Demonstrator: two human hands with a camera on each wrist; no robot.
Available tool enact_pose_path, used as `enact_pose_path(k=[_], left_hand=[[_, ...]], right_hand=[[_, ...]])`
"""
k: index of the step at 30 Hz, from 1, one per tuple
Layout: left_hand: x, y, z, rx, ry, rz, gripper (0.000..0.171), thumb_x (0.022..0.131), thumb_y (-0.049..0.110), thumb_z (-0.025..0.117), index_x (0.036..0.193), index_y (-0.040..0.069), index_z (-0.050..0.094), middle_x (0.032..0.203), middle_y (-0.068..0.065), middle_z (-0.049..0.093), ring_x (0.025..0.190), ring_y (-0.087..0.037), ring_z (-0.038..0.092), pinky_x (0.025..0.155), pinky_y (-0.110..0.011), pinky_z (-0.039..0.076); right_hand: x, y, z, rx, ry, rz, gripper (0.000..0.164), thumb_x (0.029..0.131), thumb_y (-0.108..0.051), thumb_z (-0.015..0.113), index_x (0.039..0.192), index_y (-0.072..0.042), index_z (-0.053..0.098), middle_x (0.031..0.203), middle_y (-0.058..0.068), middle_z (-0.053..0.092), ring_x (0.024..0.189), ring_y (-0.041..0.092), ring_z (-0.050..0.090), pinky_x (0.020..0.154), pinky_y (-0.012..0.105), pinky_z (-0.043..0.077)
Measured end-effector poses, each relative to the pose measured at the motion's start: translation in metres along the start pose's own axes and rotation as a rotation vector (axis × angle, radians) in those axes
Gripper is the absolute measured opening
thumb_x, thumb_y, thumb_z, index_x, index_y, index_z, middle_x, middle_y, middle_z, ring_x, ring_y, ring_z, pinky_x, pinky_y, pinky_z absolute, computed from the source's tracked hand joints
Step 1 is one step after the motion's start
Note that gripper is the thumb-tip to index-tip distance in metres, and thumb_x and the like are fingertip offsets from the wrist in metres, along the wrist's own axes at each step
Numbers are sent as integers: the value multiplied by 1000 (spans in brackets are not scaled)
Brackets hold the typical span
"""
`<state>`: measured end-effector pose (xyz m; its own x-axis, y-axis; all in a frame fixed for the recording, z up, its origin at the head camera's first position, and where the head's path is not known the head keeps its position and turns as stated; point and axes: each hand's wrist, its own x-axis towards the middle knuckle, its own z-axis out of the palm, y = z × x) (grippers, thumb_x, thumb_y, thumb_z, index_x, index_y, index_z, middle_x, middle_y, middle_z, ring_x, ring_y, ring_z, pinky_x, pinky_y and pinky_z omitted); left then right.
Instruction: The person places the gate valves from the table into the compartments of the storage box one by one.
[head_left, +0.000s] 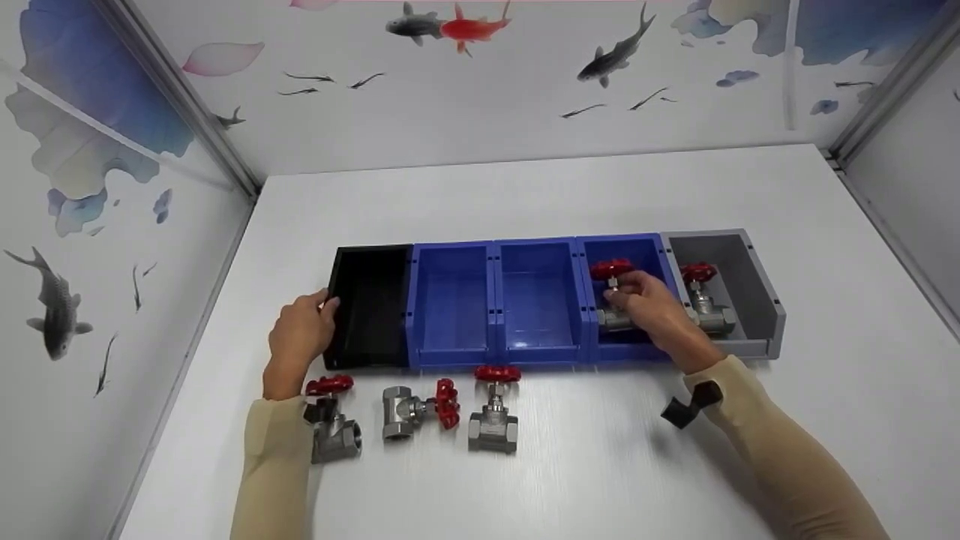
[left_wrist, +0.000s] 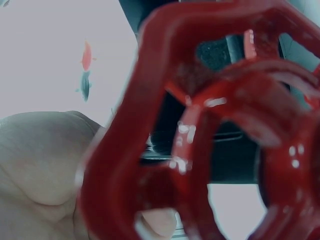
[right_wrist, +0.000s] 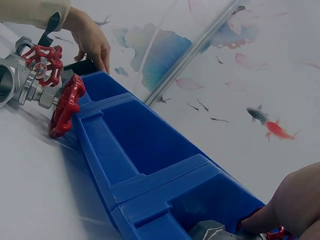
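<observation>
My right hand (head_left: 652, 307) pinches a gate valve (head_left: 613, 268) by its stem, just under the red handwheel, inside the rightmost blue bin (head_left: 630, 246). In the right wrist view, part of its metal body (right_wrist: 209, 231) shows at that bin's bottom edge. My left hand (head_left: 300, 334) grips the outer side wall of the black bin (head_left: 367, 352) at the row's left end. A valve with a red handwheel (head_left: 330, 385) stands close by my left wrist, and its handwheel (left_wrist: 125, 125) fills much of the left wrist view.
Two more valves, one lying sideways (head_left: 397, 412) and one upright (head_left: 493, 431), are in front of the bins. Two further blue bins (head_left: 454, 358) (head_left: 540, 355) sit mid-row. The grey bin (head_left: 772, 322) at the right end holds another valve (head_left: 705, 304). Printed walls (head_left: 487, 112) enclose the white table.
</observation>
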<state>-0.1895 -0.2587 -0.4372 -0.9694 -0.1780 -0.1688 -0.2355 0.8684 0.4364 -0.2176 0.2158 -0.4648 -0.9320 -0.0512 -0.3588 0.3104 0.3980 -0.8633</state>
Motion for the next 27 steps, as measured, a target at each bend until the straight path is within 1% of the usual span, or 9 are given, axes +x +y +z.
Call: enact_pose_path(k=[3,8,10,14,20,27], left_hand=[[0,0,1,-5,3,-1,49,107,30,41,148,3,45,141,-28,51,107,-43,63,78,-53,52],[-1,0,2,-4,29,8,47,106,29,44,145,2,48,138,-28,54,97,-38,65,71,-48,51],[-1,0,2,-2,29,9,48,106,29,44,146,2,47,138,-28,53,95,-38,64,70,-47,51],[0,-1,1,2,13,6,49,107,30,42,147,3,45,141,-29,50,98,-39,64,72,-49,51],[1,0,0,-2,12,4,48,107,30,43,147,4,46,141,-28,51,91,-36,64,68,-47,50],[0,0,0,-3,1,-8,49,107,31,42,148,5,44,144,-27,48,104,-40,62,75,-51,50]], right_hand=[[1,2,0,-5,2,-14,50,101,-15,56,142,6,39,122,18,56,98,20,57,82,27,48],[2,4,0,5,1,-26,50,101,-14,56,142,8,38,119,18,57,93,17,59,80,25,50],[2,4,1,4,1,-25,50,101,-14,56,142,8,38,118,17,57,93,16,59,80,25,50],[2,4,1,-6,5,-22,50,101,-15,55,142,8,38,118,17,57,93,17,58,80,25,49],[3,4,1,-15,10,-15,49,101,-15,55,142,7,39,119,18,57,94,18,58,79,25,49],[4,5,1,2,10,-17,49,101,-12,55,142,8,38,118,17,57,92,16,59,79,24,50]])
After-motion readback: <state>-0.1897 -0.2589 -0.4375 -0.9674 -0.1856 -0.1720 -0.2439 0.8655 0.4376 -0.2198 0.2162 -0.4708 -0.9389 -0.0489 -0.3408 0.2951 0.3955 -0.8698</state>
